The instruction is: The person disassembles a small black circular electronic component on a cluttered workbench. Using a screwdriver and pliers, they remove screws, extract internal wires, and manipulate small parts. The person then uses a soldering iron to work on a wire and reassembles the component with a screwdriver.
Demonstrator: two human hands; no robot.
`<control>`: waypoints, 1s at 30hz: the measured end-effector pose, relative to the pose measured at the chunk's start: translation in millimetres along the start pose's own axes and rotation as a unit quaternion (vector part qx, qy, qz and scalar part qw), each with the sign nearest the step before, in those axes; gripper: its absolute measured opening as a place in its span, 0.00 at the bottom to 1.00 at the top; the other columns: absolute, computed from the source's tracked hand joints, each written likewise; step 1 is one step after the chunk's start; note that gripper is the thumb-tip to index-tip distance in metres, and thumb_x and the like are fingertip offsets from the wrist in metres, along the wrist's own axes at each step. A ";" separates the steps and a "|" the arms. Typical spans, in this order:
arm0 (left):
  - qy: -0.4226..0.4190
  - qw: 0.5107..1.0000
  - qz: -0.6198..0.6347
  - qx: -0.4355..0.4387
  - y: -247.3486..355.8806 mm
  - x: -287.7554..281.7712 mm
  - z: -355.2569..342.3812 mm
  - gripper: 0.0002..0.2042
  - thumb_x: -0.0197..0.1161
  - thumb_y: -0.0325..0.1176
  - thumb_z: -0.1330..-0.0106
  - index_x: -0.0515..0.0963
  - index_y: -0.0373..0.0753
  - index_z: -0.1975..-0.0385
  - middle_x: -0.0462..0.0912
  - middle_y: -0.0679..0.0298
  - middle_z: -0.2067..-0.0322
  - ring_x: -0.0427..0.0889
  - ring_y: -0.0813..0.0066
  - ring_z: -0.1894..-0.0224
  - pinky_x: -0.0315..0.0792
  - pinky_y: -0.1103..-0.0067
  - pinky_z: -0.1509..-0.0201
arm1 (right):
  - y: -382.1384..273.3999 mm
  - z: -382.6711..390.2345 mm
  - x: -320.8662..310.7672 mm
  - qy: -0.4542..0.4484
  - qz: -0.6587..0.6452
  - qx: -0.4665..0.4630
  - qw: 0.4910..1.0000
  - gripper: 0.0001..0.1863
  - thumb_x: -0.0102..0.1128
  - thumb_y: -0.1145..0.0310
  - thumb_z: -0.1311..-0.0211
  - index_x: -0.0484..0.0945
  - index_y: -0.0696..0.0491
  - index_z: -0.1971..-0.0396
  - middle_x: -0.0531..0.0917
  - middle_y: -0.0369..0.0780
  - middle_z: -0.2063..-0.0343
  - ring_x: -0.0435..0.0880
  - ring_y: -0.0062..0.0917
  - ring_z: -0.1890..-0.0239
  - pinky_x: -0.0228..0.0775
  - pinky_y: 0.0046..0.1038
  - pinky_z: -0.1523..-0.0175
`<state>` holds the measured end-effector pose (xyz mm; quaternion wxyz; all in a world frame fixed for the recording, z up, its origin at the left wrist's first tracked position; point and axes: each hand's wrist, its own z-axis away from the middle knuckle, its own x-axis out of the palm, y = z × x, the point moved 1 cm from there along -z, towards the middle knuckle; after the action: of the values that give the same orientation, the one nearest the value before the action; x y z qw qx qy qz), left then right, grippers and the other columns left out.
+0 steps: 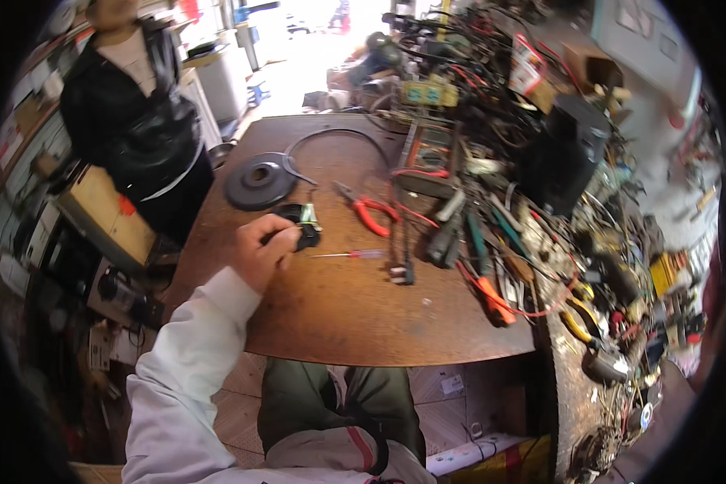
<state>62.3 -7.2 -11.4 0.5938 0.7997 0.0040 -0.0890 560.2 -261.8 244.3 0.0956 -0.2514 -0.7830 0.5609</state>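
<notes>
My left hand [262, 252] reaches over the wooden table with its fingers pinched at the edge of a small black part [307, 235]. A light green and white piece [308, 214] shows on top of that part. Beyond the hand, a round dark disc-shaped base [260, 181] with a raised hub lies flat, a dark cable curving away beside it. To the right of the hand lies a screwdriver [355, 255] with a clear pinkish handle. Red-handled pliers [369, 211] rest farther off, and a plug [401, 273] on a dark cord lies nearer. My right hand is out of the picture.
Several hand tools, including an orange-tipped tool [496, 303], crowd the right side of the table [363, 323]. A tall black container [565, 153] stands among tangled wires and parts. Yellow-handled pliers [579, 323] lie beyond the right edge. A person in a black jacket [133, 113] stands at the left.
</notes>
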 end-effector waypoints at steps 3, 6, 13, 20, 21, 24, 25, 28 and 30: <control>0.063 0.996 0.051 -0.032 10.5 -19.8 19.5 0.07 0.61 0.32 0.31 0.79 0.35 0.70 0.76 0.68 0.80 0.71 0.84 0.82 0.62 0.85 0.78 | 56.7 -47.1 163.9 -0.069 -0.180 -0.119 0.974 0.19 0.49 0.60 0.24 0.69 0.58 0.45 0.79 0.38 0.70 0.69 0.15 0.80 0.60 0.16 0.79; 0.048 0.987 0.145 -0.059 6.4 -9.3 11.9 0.07 0.62 0.33 0.31 0.79 0.36 0.68 0.77 0.66 0.78 0.71 0.82 0.82 0.61 0.85 0.80 | 73.9 -32.2 275.1 -0.146 -0.289 -0.139 0.936 0.28 0.50 0.56 0.26 0.69 0.64 0.39 0.85 0.47 0.61 0.88 0.26 0.67 0.81 0.21 0.67; 0.039 0.977 0.205 -0.048 14.7 -15.5 12.1 0.07 0.62 0.33 0.31 0.78 0.35 0.65 0.79 0.63 0.74 0.73 0.80 0.81 0.62 0.86 0.80 | 130.0 -13.5 372.8 -0.191 -0.251 -0.030 0.949 0.12 0.56 0.69 0.28 0.78 0.62 0.54 0.81 0.40 0.77 0.81 0.21 0.78 0.71 0.21 0.73; -0.015 0.984 0.172 -0.043 23.9 -5.9 -9.0 0.09 0.62 0.34 0.30 0.78 0.34 0.64 0.78 0.64 0.75 0.73 0.81 0.80 0.65 0.84 0.78 | 141.1 -7.4 390.1 -0.206 -0.176 -0.107 0.957 0.10 0.60 0.70 0.29 0.81 0.62 0.57 0.79 0.33 0.72 0.71 0.15 0.76 0.64 0.18 0.70; -0.013 0.985 0.165 -0.038 23.6 -6.7 -9.3 0.09 0.62 0.34 0.30 0.78 0.34 0.64 0.78 0.64 0.75 0.73 0.82 0.80 0.66 0.84 0.78 | 136.0 0.5 389.6 -0.242 -0.188 -0.003 0.952 0.11 0.59 0.71 0.28 0.80 0.62 0.53 0.79 0.33 0.72 0.72 0.14 0.76 0.64 0.17 0.71; -0.020 0.990 0.141 -0.013 18.1 -4.8 -6.9 0.08 0.61 0.32 0.30 0.78 0.33 0.64 0.78 0.65 0.74 0.73 0.82 0.80 0.67 0.84 0.77 | 168.4 3.5 392.4 -0.249 -0.058 -0.085 0.963 0.16 0.58 0.71 0.28 0.77 0.63 0.47 0.80 0.36 0.74 0.73 0.14 0.76 0.69 0.19 0.70; -0.015 0.992 0.126 -0.015 16.6 -5.2 -6.5 0.08 0.61 0.33 0.30 0.77 0.34 0.65 0.78 0.65 0.74 0.73 0.83 0.79 0.67 0.84 0.77 | 172.5 3.5 392.9 -0.249 -0.016 -0.098 0.963 0.16 0.59 0.71 0.28 0.77 0.64 0.47 0.80 0.37 0.74 0.74 0.14 0.75 0.70 0.19 0.69; -0.001 0.996 0.090 -0.013 14.3 -3.8 -5.7 0.08 0.60 0.33 0.29 0.76 0.34 0.65 0.78 0.65 0.74 0.74 0.83 0.79 0.67 0.85 0.77 | 177.9 5.1 397.2 -0.238 0.041 -0.139 0.960 0.14 0.60 0.74 0.31 0.77 0.61 0.47 0.84 0.46 0.69 0.82 0.31 0.74 0.74 0.25 0.66; 0.010 0.997 0.082 -0.002 15.3 0.1 -5.7 0.08 0.60 0.33 0.29 0.76 0.34 0.65 0.78 0.66 0.74 0.75 0.84 0.78 0.66 0.85 0.77 | 175.7 8.5 397.9 -0.233 0.054 -0.161 0.958 0.12 0.59 0.77 0.33 0.78 0.61 0.51 0.84 0.51 0.66 0.84 0.47 0.67 0.75 0.30 0.62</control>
<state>64.9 -6.3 4.7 0.6009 0.7967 -0.0550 -0.0322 266.6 -26.6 25.9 -0.1616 -0.1681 -0.8485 0.4750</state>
